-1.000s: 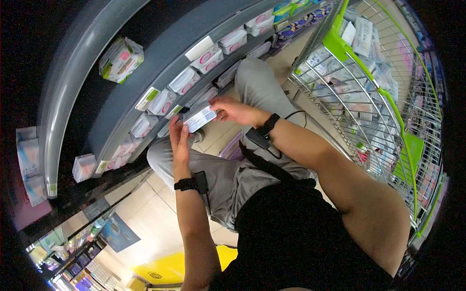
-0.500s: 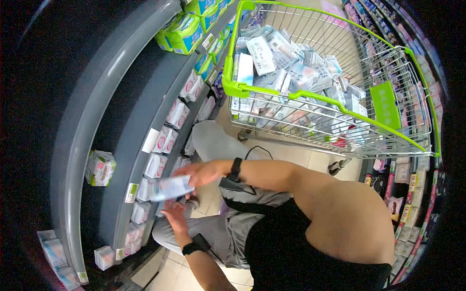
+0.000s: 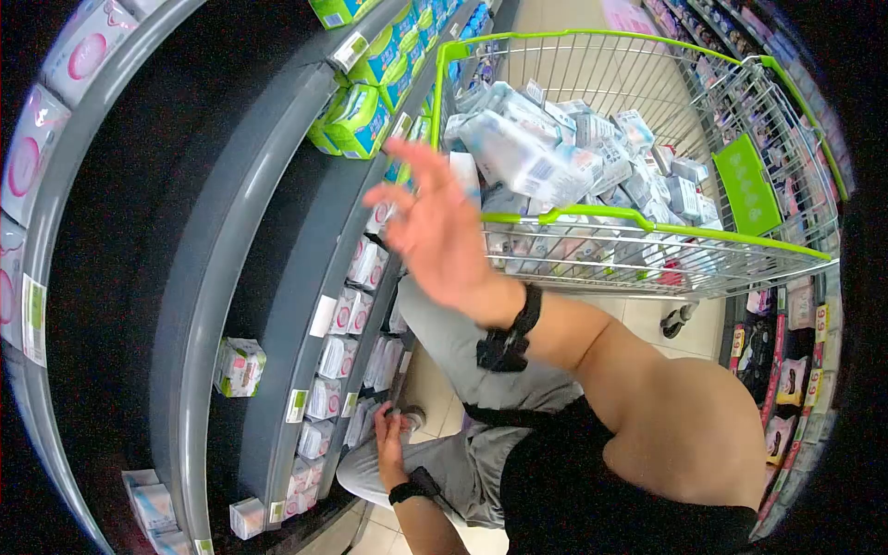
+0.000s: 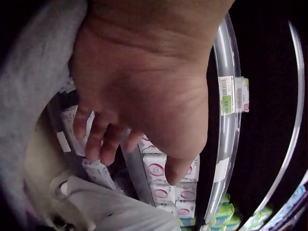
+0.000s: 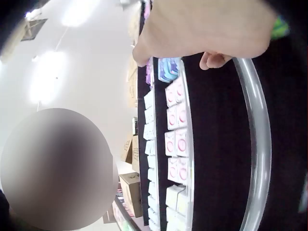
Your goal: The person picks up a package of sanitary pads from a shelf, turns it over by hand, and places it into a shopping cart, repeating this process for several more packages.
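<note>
My right hand (image 3: 439,236) is raised beside the near left corner of the shopping cart (image 3: 610,220), fingers spread and holding nothing. Just beyond it, a motion-blurred pale blue-and-white pack (image 3: 527,157) is over the heap of similar packs (image 3: 610,157) in the cart, apart from the fingers. My left hand (image 3: 392,439) hangs low by my knee, near the bottom shelf's white packs (image 3: 361,423). In the left wrist view its fingers (image 4: 109,144) are loosely bent, with nothing visible in them.
Dark shelving (image 3: 277,213) runs along the left, with pink-and-white packs (image 3: 333,356) in rows and green packs (image 3: 361,120) farther up. One small pack (image 3: 242,367) sits alone on a shelf. Another stocked shelf (image 3: 786,388) lines the right side.
My right hand has swung from the shelf toward the cart and let go of the pack, which is now over the heap. My left hand has dropped lower, away from it.
</note>
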`<state>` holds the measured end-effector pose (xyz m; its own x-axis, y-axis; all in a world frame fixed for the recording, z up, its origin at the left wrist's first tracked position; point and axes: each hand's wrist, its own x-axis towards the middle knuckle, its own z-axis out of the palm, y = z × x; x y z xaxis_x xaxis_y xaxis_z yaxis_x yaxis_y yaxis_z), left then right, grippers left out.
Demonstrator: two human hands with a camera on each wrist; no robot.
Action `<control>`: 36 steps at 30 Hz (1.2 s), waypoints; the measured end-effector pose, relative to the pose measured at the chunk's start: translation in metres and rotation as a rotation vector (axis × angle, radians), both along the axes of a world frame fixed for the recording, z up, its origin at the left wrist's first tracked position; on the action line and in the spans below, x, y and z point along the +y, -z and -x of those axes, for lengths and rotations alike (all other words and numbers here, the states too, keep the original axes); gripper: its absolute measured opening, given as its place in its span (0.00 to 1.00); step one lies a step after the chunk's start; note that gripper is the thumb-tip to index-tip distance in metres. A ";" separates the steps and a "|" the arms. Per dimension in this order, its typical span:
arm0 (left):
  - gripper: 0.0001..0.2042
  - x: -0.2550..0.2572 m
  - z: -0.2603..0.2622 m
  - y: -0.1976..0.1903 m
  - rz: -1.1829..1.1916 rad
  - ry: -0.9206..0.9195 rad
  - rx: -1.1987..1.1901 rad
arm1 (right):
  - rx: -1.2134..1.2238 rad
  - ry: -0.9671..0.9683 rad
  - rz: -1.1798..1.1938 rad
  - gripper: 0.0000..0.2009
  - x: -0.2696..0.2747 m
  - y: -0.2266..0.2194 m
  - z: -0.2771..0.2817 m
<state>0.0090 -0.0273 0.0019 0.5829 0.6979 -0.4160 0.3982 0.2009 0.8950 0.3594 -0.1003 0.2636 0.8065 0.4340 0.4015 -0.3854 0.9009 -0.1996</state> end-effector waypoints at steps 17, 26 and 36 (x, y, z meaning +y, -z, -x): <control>0.05 0.007 0.058 -0.021 -0.152 -0.766 -0.596 | -1.507 -0.784 1.155 0.15 0.098 0.350 0.158; 0.06 0.037 0.130 -0.216 -1.034 -0.717 0.026 | -1.100 -1.433 0.901 0.15 0.100 0.311 0.173; 0.24 0.095 0.157 -0.413 -1.805 -0.514 0.968 | -1.256 -1.487 0.821 0.18 0.095 0.308 0.198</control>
<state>-0.1482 0.0675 0.4146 0.3188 0.5648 0.7611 0.9469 -0.2244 -0.2301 0.1615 -0.0053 -0.0441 -0.7120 0.6567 -0.2486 0.0672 -0.2886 -0.9551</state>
